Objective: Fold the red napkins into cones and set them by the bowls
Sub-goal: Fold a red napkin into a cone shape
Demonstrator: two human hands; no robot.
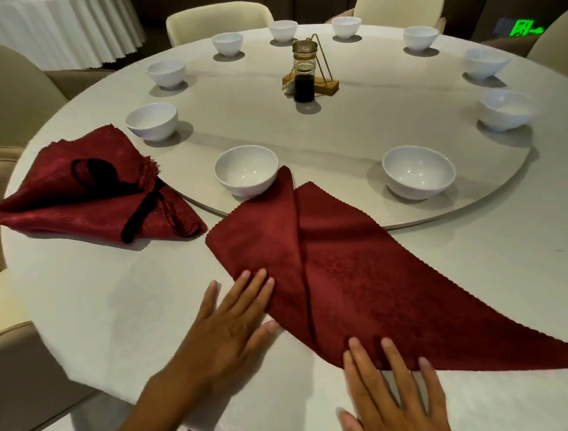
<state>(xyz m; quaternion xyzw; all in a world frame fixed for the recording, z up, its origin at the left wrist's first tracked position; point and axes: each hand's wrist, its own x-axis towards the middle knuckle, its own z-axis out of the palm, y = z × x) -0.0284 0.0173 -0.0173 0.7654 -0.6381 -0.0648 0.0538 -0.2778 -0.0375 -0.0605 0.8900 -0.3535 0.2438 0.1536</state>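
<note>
Red napkin [348, 278] spread on table [113, 313], left flap folded over, tip touching bowl [247, 170]. Near edge pressed by flat-fingered left hand [230, 328] and right hand [392, 394], set apart.

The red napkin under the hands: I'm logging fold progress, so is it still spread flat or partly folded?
Partly folded. The red napkin has its left side turned over to a centre crease, its right corner still flat; both the left hand and right hand press it.
</note>
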